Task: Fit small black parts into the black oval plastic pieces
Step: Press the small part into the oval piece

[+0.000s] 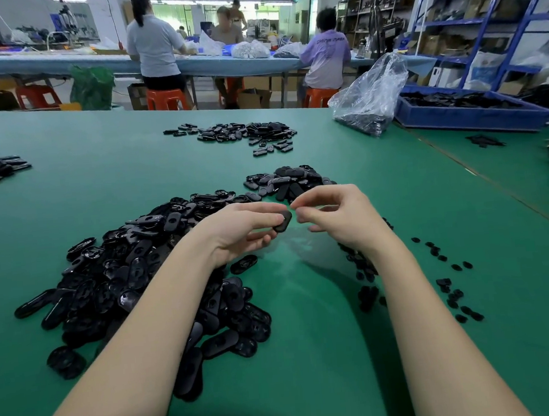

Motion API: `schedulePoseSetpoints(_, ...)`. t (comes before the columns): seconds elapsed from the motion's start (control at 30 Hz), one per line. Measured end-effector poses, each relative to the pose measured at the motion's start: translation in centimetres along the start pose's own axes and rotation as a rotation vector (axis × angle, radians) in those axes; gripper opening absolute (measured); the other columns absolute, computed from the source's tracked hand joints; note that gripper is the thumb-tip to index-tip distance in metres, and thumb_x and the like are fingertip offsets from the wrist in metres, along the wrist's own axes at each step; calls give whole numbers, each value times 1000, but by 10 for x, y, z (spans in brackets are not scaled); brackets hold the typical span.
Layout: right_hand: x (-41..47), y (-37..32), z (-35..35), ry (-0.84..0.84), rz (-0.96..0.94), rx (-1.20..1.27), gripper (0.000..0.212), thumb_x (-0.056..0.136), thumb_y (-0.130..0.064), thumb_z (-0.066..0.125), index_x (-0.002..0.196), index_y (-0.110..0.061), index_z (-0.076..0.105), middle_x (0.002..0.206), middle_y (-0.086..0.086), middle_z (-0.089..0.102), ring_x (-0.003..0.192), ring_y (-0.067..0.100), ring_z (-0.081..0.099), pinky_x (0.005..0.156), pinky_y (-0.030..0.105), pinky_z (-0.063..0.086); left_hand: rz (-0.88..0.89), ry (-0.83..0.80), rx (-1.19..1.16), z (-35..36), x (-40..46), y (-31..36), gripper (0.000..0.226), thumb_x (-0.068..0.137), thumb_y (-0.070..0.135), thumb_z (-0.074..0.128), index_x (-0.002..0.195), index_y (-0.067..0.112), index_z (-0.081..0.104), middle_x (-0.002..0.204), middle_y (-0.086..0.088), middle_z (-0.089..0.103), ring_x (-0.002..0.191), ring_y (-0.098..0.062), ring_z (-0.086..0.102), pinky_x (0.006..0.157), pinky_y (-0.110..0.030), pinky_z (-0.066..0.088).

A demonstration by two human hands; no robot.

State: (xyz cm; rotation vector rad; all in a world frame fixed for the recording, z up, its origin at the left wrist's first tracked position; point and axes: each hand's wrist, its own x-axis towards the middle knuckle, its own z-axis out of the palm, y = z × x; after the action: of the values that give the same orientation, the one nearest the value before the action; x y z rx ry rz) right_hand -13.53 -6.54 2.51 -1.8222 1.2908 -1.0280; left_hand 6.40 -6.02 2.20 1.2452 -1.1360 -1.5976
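Left hand: our left hand (245,226) pinches one black oval plastic piece (283,222) above the green tabletop (308,320).
Right hand: our right hand (336,216) has its fingers (302,202) curled at that piece's edge; whether they hold a part we cannot tell.
Supply: a heap of black oval pieces (134,278) lies left; small black parts (454,292) are scattered right.
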Motion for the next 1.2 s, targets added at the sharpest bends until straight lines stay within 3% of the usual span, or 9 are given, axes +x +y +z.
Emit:
schedulePoseSetpoints(0.07, 1, 7, -9, 138, 55, -203, 19, 91, -22, 72, 80, -36, 76, 80, -21, 74, 80, -2, 69, 80, 18, 54, 7, 45, -48, 4, 1, -1, 21, 92, -1, 66, 99, 15, 78, 85, -2, 76, 63, -9, 69, 59, -17, 55)
schedulePoseSetpoints(0.2, -5, 21, -23, 167, 283, -533, 14, 91, -28, 67, 92, -39, 76, 99, -13, 75, 100, 16, 67, 82, 29, 51, 51, 125, -109, 9, 1, -3, 21, 91, -7, 64, 93, 11, 74, 83, -9, 77, 70, -17, 74, 61, -22, 59)
schedulePoseSetpoints(0.4, -5, 22, -16, 119, 353, -624, 13, 88, -38, 73, 99, -42, 79, 107, -13, 75, 104, 17, 66, 77, 27, 45, 65, 172, -76, 14, 1, -7, 14, 90, -6, 67, 97, 6, 69, 92, -20, 75, 69, -23, 75, 59, -23, 59)
schedulePoseSetpoints(0.57, -5, 24, -10, 163, 325, -683, 12, 91, -34, 70, 98, -40, 78, 108, -8, 74, 105, 22, 66, 77, 28, 44, 79, 213, -72, 15, 2, -9, 11, 90, -1, 70, 97, 6, 68, 95, -20, 76, 77, -24, 76, 60, -22, 60)
schedulePoseSetpoints(0.73, 2, 17, -3, 178, 236, -381, 11, 94, -38, 66, 85, -35, 72, 86, -18, 73, 90, 13, 65, 74, 28, 47, 110, 231, -152, 17, 2, -10, 9, 90, -6, 68, 94, 1, 64, 94, -26, 74, 70, -23, 76, 60, -20, 60)
schedulePoseSetpoints(0.87, 2, 4, 7, 131, 168, -49, 13, 93, -29, 70, 81, -30, 76, 81, -8, 78, 66, 2, 60, 56, 13, 42, 113, 222, -191, 18, 1, -11, 13, 89, -7, 69, 98, -2, 62, 93, -23, 74, 74, -24, 76, 65, -21, 61)
schedulePoseSetpoints(1.03, 1, -4, 12, 82, 182, 35, 10, 87, -21, 74, 82, -28, 78, 77, -5, 77, 64, 4, 61, 60, 18, 45, 114, 184, -244, 19, 0, -11, 14, 86, -8, 71, 97, -3, 63, 85, -18, 76, 77, -26, 77, 66, -20, 60)
schedulePoseSetpoints(1.2, 1, -5, 12, 98, 193, -3, 9, 85, -21, 77, 81, -29, 80, 77, -7, 77, 64, -4, 64, 54, 8, 43, 121, 163, -258, 19, 0, -12, 15, 85, -8, 72, 95, -1, 64, 90, -22, 76, 82, -28, 77, 69, -21, 61)
